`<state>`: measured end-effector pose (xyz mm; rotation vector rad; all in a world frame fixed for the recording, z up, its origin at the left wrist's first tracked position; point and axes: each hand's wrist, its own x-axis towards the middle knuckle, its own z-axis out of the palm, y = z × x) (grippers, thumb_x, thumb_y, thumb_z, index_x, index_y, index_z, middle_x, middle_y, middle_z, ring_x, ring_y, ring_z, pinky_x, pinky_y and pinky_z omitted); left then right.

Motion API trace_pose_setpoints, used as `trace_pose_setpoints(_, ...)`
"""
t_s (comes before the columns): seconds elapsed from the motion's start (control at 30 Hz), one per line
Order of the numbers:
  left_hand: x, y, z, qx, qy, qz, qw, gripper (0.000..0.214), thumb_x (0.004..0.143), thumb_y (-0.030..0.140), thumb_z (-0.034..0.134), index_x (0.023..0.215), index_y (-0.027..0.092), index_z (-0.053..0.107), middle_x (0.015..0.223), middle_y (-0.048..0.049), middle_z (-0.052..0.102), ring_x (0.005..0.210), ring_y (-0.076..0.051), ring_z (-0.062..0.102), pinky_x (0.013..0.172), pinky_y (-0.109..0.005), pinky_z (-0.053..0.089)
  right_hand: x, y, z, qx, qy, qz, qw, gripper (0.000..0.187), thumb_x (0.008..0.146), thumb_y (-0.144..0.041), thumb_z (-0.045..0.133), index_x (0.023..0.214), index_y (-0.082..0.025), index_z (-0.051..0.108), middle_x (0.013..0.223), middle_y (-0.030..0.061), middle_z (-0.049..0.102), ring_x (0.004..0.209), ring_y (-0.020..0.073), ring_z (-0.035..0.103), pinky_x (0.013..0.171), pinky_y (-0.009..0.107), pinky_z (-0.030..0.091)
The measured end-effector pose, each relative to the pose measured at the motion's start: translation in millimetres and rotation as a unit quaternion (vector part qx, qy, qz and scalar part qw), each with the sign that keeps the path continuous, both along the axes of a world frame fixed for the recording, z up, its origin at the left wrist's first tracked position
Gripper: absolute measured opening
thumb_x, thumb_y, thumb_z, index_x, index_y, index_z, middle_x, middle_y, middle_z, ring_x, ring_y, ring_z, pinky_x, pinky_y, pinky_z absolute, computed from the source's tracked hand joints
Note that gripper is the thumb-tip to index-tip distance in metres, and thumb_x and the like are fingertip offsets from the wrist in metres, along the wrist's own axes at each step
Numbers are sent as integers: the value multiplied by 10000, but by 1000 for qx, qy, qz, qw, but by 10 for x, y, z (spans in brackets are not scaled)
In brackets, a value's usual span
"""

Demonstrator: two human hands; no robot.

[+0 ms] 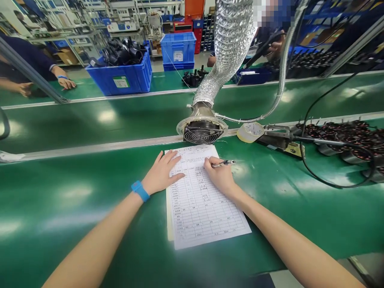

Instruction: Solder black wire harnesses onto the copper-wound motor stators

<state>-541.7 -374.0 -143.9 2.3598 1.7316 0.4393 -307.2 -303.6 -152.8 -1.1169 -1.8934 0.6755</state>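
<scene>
A printed form (210,224) with ruled rows and some handwriting lies on the green worktop, with other paper peeking out under its left side. My left hand (162,173) rests flat on the form's upper left, fingers spread, a blue band (140,191) around the wrist. Closed around a pen (223,163), my right hand (220,176) leans on the upper right part of the sheet. The pen's back end points right; its tip is hidden by the fingers.
Just beyond the form hangs a fan (202,134) on a silver duct (231,44). A tape roll (250,132), a soldering iron-like tool and several wound motor parts (345,140) lie right. Blue bins (120,76) stand across the line, where co-workers' hands (64,80) show.
</scene>
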Motion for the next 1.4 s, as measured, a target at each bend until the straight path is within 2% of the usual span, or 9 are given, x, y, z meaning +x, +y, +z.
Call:
trace_pose_setpoints(0.77,1,2,7,-7,28,1,1000,708,947,664,383,1486,206,398,1589,-119,339,1498,-302,236,1237,-560,138,41,-19,15,-16,26,-10,999,423,912,-295,485,583,-220,230,545,-49,235,530,112,244,538,300,225)
trace_pose_setpoints(0.97,-1,2,20,-5,19,0,1000,688,949,647,403,1486,216,401,1588,-113,342,1494,-306,244,1237,-561,136,45,-19,24,2,13,0,1000,423,908,-277,470,592,-220,195,551,-48,206,527,113,221,541,310,207)
trace_pose_setpoints(1.4,-3,3,11,4,20,-2,1000,661,952,629,417,1485,238,395,1572,-114,369,1489,-308,257,1229,-568,146,48,0,2,-16,22,-13,1000,416,895,-295,465,579,-223,204,553,-47,208,531,112,224,543,306,213)
